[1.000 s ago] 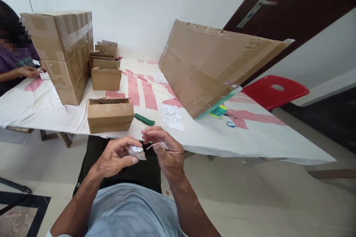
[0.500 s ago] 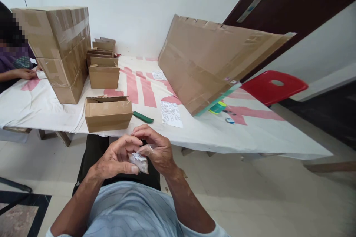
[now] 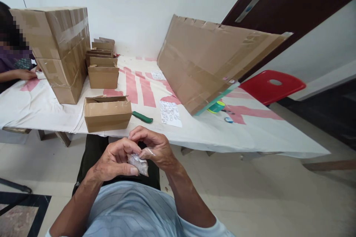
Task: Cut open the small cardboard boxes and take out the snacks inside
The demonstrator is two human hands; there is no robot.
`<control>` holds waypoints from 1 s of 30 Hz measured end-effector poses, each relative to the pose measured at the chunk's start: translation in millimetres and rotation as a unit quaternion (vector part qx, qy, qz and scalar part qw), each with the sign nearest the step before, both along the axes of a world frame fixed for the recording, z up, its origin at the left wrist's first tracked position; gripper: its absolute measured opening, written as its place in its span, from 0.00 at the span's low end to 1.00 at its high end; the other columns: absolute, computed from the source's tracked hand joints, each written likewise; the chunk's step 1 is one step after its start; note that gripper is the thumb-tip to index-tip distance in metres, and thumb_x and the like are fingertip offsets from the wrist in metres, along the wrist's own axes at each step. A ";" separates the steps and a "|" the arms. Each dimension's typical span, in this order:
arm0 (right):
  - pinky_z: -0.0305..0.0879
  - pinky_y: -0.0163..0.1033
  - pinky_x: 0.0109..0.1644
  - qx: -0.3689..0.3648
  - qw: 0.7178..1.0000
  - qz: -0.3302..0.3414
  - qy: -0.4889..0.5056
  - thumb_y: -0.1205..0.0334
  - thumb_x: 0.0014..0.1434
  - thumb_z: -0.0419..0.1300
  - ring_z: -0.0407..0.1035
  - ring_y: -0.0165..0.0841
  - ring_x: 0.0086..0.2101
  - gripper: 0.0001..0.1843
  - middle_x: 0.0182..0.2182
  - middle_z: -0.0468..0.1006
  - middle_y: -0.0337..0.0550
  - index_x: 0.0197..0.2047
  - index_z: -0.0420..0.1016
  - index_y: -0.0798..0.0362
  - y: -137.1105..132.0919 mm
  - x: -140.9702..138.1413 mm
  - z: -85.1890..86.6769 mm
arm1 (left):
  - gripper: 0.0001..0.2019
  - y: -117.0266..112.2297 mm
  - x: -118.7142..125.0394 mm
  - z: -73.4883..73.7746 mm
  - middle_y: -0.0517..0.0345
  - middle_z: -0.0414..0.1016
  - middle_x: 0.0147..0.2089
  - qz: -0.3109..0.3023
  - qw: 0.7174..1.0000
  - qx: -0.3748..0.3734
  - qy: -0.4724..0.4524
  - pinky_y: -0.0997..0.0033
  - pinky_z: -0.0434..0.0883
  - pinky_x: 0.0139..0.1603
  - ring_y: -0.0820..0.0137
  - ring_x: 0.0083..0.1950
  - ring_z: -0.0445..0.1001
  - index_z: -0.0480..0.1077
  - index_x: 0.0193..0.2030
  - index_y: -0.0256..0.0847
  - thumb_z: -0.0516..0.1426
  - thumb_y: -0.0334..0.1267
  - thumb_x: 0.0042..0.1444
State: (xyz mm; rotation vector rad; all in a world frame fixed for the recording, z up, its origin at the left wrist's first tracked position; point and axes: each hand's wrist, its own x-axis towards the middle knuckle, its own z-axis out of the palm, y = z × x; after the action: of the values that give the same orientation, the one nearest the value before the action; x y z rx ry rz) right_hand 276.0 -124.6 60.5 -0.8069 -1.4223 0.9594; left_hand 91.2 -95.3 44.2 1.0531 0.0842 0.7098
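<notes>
Over my lap, just short of the table edge, both hands are on a small clear plastic bag (image 3: 139, 164) with whitish contents that I cannot make out. My left hand (image 3: 115, 161) is closed around the bag, thumb on the near side. At the bag's upper right, my right hand (image 3: 155, 147) pinches it with thumb and fingers; a shiny bit of plastic shows over that thumb. Beyond the hands, an open-topped cardboard box (image 3: 108, 116) stands on the table, and a green-handled tool (image 3: 142, 117), perhaps a folded knife, lies beside it.
A tall stack of taped cartons (image 3: 59, 52) stands left, with a co-worker's hand (image 3: 27, 74) beyond. Small open boxes (image 3: 103, 77) line the back. A large cardboard sheet (image 3: 211, 59) leans at right, near a green tape roll (image 3: 216, 107), printed paper (image 3: 170, 114) and a red chair (image 3: 274, 86).
My right thumb has shifted slightly over the upper edge of the bag, and its fingers have moved a little left. Both hands keep hold of the bag. The view has turned very slightly.
</notes>
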 end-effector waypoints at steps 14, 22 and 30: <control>0.75 0.43 0.48 -0.025 0.989 0.145 0.021 0.42 0.51 0.78 0.75 0.36 0.40 0.23 0.39 0.80 0.46 0.40 0.85 0.51 14.0 11.4 8.1 | 0.11 0.4 1.8 6.4 0.49 0.85 0.39 0.008 0.999 -0.005 -0.033 0.72 0.81 0.33 0.69 0.32 0.83 0.85 0.41 0.37 0.75 0.37 0.51; 0.73 0.43 0.51 -0.032 0.970 0.239 -0.037 0.46 0.53 0.78 0.74 0.35 0.43 0.21 0.41 0.78 0.44 0.43 0.85 0.51 25.2 20.3 21.3 | 0.10 -1.2 1.3 9.5 0.47 0.84 0.37 0.011 1.000 0.020 -0.013 0.71 0.81 0.35 0.68 0.33 0.82 0.84 0.37 0.34 0.74 0.39 0.54; 0.74 0.44 0.53 -0.033 0.954 0.281 -0.097 0.46 0.55 0.77 0.74 0.34 0.43 0.20 0.42 0.77 0.44 0.42 0.83 0.51 29.8 23.5 36.0 | 0.08 -2.6 0.3 14.1 0.48 0.83 0.38 0.005 1.000 0.030 0.001 0.70 0.81 0.37 0.68 0.33 0.82 0.84 0.36 0.35 0.73 0.38 0.54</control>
State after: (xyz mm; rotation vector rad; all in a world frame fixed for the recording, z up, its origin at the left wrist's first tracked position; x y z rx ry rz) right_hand 299.5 -94.8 96.6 -0.5582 -1.8500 1.3920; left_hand 91.5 -98.0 58.2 1.1121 0.0698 0.7232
